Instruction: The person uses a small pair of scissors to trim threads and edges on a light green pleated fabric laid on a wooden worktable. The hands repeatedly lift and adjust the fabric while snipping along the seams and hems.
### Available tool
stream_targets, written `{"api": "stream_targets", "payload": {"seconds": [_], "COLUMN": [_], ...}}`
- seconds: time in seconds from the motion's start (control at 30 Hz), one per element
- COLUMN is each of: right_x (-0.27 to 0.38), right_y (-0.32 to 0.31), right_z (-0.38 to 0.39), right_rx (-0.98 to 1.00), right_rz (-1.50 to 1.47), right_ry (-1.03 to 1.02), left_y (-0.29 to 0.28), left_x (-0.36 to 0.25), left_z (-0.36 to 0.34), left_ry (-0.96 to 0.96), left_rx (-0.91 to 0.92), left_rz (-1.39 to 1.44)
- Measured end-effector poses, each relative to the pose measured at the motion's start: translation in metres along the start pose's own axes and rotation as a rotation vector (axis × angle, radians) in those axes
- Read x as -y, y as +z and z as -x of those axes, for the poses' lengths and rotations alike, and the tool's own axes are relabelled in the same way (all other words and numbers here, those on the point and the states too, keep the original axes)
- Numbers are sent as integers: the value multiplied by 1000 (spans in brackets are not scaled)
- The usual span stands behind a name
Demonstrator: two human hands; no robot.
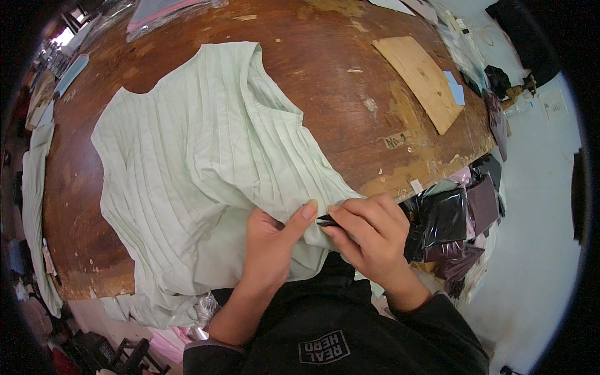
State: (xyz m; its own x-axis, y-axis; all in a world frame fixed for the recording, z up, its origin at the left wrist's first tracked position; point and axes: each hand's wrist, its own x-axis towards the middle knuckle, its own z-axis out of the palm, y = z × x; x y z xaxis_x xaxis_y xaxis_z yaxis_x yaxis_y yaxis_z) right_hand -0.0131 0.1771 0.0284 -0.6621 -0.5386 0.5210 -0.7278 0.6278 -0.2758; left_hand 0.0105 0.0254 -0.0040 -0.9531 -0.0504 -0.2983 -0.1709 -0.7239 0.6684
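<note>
A pale mint, pleated sleeveless garment (165, 150) lies spread on a worn wooden table (325, 87), its lower part bunched toward me at the near edge. My left hand (275, 250) pinches the fabric near the hem, thumb on top and fingers partly hidden in the cloth. Just to its right, my right hand (369, 244) is closed on a small black tool (325, 220), apparently a thread clipper, whose tip touches the fabric beside my left thumb. Part of the tool is hidden by my fingers.
A wooden board (415, 81) with blue paper lies at the back right. Wrapped dark and pink packages (447, 219) are piled beside the table's right edge. Pale cloth (34, 206) runs along the left edge. Plastic-covered items (162, 15) sit at the back; a dark stand (125, 353) is lower left.
</note>
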Motion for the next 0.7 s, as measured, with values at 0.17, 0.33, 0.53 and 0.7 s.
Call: {"api": "stream_targets", "payload": {"seconds": [0.17, 0.33, 0.53, 0.7], "right_x": [1, 1, 3, 3], "right_y": [2, 4, 4, 2], "right_z": [0, 0, 1, 1], "right_rx": [-1, -16, -42, -47], "right_rz": [-7, 3, 58, -20], "right_ry": [5, -7, -31, 12], "left_y": [-2, -1, 0, 1], "left_x": [2, 2, 1, 1], "left_z": [0, 0, 0, 1], "left_ry": [-3, 16, 7, 13], "left_rx": [-4, 0, -2, -5], "left_rz": [-15, -6, 0, -11]}}
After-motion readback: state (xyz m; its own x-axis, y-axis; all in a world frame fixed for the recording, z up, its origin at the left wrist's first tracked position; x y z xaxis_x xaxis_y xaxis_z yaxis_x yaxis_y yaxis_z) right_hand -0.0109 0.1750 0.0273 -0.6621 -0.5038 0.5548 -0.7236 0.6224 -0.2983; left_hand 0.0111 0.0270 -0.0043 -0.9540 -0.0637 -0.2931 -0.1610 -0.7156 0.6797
